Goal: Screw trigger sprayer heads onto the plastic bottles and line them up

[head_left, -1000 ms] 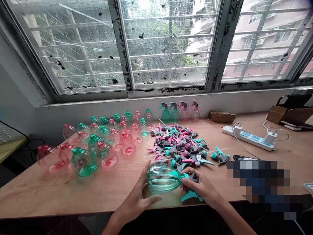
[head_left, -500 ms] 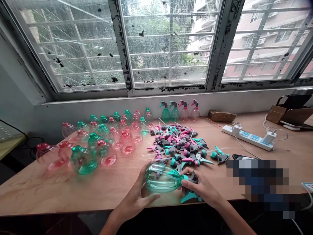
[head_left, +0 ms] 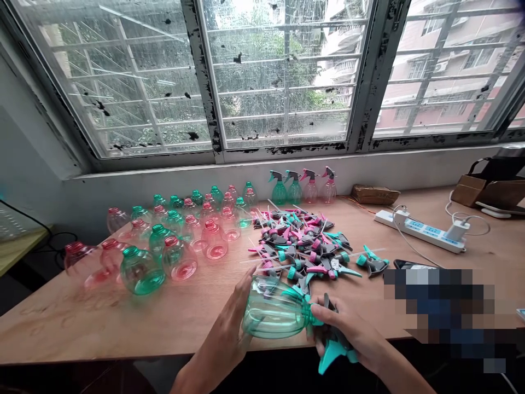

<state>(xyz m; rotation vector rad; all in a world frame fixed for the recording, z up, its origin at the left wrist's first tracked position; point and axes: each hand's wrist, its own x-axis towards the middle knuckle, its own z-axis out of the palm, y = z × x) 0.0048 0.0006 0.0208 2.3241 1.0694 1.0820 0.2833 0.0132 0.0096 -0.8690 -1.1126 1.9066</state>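
Teal trigger (head_left: 332,355) now lower

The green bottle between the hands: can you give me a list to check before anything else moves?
1. Left hand at the base of the green bottle: ok.
2. Right hand at the neck end, holding the spray head: ok.
3. Bottle upright: not ok, it is tipped on its side.
4. Spray head tight on the neck: cannot tell, the fingers partly cover it.
5. Four sprayers by the wall upright: ok.
6. Bottle clear of the pile of spray heads: cannot tell.
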